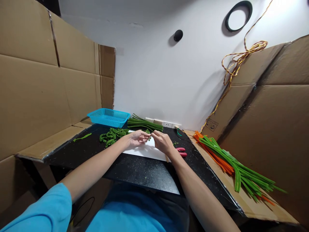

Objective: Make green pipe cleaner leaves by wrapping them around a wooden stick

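My left hand (138,138) is turned palm up above a white sheet (145,150), its fingertips pinched together. My right hand (162,141) meets it from the right, fingers curled in a pinch. A small piece of green fuzzy stem (147,131) shows just behind the meeting fingertips; most of whatever is between them is hidden. Left of my left hand lies a pile of coiled green fuzzy pieces (111,136). Pliers with red handles (181,152) lie beside my right wrist, partly covered by it.
A blue basket (109,117) stands at the back left, beside a bundle of long dark green stems (145,123). Bright green stems (243,170) and orange stems (217,159) lie on cardboard at the right. Cardboard walls (36,83) flank the black table (142,167).
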A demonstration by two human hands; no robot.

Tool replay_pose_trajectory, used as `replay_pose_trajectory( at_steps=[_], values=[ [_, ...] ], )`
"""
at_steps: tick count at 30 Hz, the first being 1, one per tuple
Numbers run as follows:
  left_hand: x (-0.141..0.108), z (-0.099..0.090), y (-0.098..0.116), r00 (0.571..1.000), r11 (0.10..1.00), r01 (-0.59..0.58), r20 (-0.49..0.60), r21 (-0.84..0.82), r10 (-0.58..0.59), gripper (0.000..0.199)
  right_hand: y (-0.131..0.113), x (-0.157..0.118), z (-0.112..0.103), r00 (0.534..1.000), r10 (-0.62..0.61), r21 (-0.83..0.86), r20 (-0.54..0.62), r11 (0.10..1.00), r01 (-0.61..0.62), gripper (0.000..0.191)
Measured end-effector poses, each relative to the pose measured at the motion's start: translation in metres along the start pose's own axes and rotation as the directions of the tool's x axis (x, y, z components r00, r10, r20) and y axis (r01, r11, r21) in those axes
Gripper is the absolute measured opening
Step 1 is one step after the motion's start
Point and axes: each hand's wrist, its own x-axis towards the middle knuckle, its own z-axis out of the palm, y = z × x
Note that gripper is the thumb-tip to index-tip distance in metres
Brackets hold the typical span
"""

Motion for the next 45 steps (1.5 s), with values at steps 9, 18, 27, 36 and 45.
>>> replay_pose_trajectory(
  at_steps=[9,18,27,36,45],
  values=[
    [0.000,-0.008,0.003,0.996,0.980,-0.073,0.070,0.188,0.061,0.018,-0.005,0.000,0.003,0.981,0.194,0.316,-0.007,0.931,-0.182,0.020],
    [0.009,0.009,-0.012,0.750,0.424,-0.521,0.159,0.741,0.642,0.029,0.003,0.007,0.011,0.698,0.594,0.900,0.400,-0.111,-0.421,0.018],
    [-0.001,0.011,-0.007,0.620,0.084,-0.544,0.332,0.835,0.711,0.027,0.004,0.008,-0.004,0.675,0.453,0.798,0.582,-0.476,-0.369,0.016],
    [0.003,0.010,-0.001,0.825,0.704,-0.557,0.198,0.440,0.529,0.037,-0.003,0.015,-0.012,0.766,0.560,0.927,0.316,-0.008,-0.376,0.025],
    [0.005,0.011,-0.004,0.878,0.795,-0.474,0.131,0.378,0.461,0.034,0.000,0.012,-0.008,0.805,0.550,0.880,0.223,0.242,-0.409,0.023]
  ],
)
